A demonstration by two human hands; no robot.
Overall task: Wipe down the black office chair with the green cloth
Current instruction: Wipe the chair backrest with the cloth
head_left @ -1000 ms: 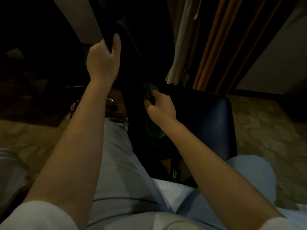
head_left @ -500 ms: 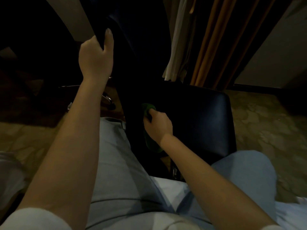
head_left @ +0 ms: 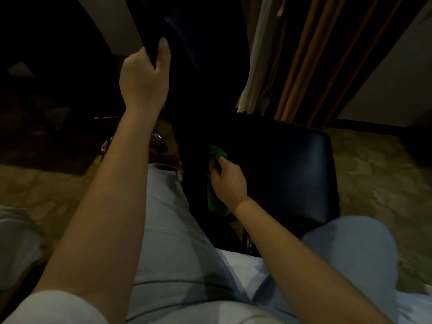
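Thumb and fingers of the left hand (head_left: 143, 76) clasp the edge of the black office chair's backrest (head_left: 205, 66) at eleven o'clock; the left forearm (head_left: 112, 195) stretches back toward seven. The right hand (head_left: 230, 181), fingers curled tight, grips the green cloth (head_left: 216, 202) against the backrest's base, with the seat (head_left: 292, 171) at its three o'clock.
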